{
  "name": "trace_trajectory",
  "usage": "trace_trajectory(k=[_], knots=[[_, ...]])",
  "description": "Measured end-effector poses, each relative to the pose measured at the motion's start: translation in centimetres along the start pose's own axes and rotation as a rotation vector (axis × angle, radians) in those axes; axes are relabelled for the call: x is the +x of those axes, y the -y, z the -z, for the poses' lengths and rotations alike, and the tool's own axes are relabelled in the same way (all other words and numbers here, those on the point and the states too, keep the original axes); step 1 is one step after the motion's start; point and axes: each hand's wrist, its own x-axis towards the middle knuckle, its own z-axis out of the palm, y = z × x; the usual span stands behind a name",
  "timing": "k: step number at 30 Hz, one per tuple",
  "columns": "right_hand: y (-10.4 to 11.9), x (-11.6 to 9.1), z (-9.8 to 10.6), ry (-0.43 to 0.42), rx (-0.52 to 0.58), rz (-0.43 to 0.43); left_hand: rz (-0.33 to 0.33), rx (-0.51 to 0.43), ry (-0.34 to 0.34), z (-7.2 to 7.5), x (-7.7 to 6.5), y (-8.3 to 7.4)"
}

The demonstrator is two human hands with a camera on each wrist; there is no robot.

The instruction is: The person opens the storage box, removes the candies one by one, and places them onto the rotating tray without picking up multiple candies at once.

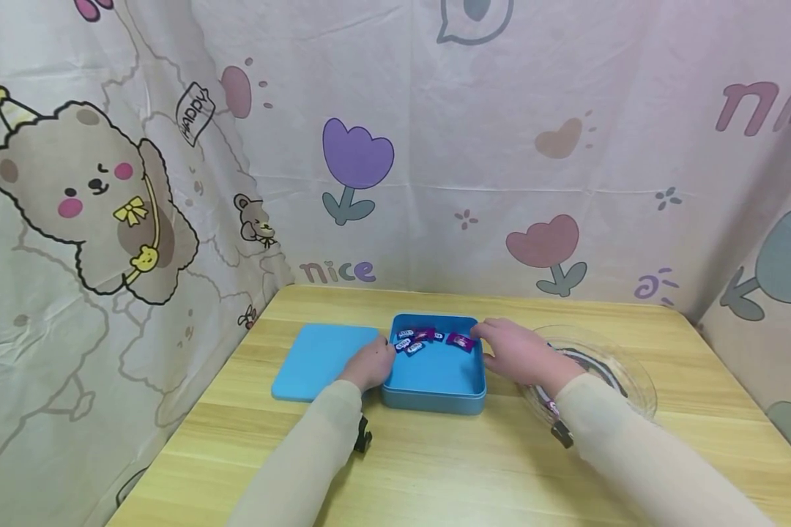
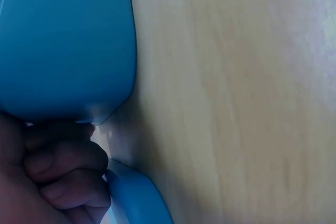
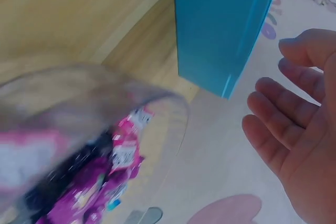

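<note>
A blue rectangular box stands uncovered on the table. Inside, toward its far side, lie several small wrapped candies, some dark blue with white lettering, others purple. My left hand holds the box's left side. In the left wrist view its curled fingers press against the box wall; the thumb is hidden there. At the right rim is my right hand, and the right wrist view shows its relaxed fingers apart and holding nothing, beside the box wall.
A blue lid lies flat left of the box. Right of it, a clear round bowl holds more wrapped candies, partly hidden by my right forearm. A patterned cloth hangs behind the wooden table.
</note>
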Motion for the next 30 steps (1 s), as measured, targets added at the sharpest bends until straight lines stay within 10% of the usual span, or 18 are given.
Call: trace_trajectory(k=[30], knots=[[3.2, 6.1, -5.1, 0.121, -0.249, -0.069, -0.016, -0.003, -0.011, -0.1, 0.0, 0.1]])
